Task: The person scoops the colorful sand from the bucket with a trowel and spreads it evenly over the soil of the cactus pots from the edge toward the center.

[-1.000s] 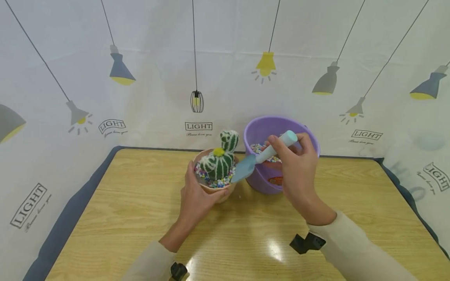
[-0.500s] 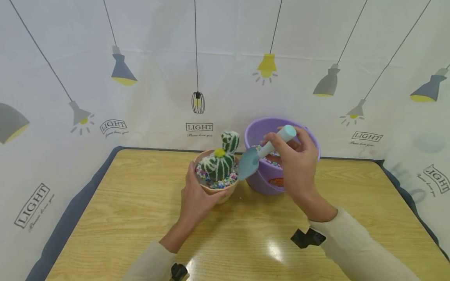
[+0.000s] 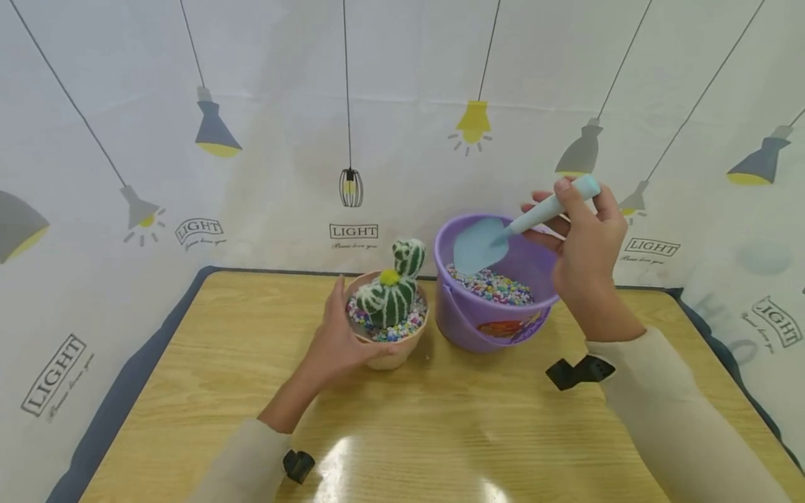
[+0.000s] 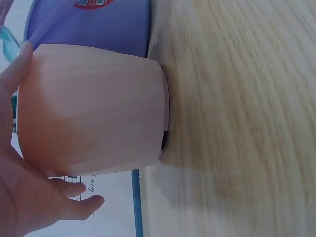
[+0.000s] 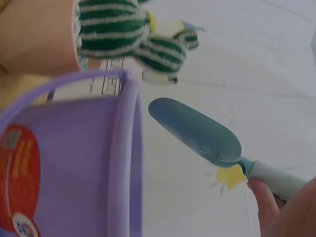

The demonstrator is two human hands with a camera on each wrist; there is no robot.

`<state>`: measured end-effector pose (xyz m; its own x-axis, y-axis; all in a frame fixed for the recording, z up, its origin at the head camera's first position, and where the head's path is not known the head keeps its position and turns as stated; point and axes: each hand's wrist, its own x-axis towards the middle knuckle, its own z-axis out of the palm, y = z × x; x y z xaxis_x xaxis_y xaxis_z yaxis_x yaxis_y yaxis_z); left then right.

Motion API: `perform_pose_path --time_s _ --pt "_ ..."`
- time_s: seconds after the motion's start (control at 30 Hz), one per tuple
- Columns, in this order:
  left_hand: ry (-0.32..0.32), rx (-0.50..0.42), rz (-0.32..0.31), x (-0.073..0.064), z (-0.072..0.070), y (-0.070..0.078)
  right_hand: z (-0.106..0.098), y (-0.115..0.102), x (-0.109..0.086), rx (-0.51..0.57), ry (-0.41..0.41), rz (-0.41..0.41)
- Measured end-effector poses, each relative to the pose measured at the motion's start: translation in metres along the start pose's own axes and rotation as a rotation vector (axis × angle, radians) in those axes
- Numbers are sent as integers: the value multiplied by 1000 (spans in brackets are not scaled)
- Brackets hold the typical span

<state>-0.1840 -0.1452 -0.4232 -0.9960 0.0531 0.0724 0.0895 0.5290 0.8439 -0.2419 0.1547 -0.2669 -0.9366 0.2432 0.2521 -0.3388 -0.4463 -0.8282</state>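
While right grip (image 3: 585,244) grasps trowel (image 3: 481,246) above bucket (image 3: 455,311) | left grip (image 3: 335,338) holds pot (image 3: 396,358) from left

Up goes my right grip (image 3: 588,251), swinging rightward, and the trowel (image 3: 528,219) comes with it! A second ago its blade (image 3: 478,244) was at the edge of the pot (image 3: 391,358), then it slid off toward the purple bucket (image 3: 458,318); now it's over the bucket's mouth, showing its face more broadly. With my fingers out of the way, the beads (image 3: 495,286) inside and the red label (image 3: 503,328) come into fuller view. My left grip (image 3: 333,342) has slipped slightly leftward, thumb reaching less far across the pot's front.
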Motion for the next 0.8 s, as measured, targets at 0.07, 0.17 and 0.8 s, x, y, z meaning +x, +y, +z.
perform_pose_path --time_s 0.07,0.17,0.8 --pt "-25 -38 -4 1 -1 -1 -6 0 9 2 7 19" --pt "-27 -73 -23 2 1 -1 -14 4 22 -31 33 60" --pt "122 10 -108 -7 20 8 -34 34 50 -447 119 128"
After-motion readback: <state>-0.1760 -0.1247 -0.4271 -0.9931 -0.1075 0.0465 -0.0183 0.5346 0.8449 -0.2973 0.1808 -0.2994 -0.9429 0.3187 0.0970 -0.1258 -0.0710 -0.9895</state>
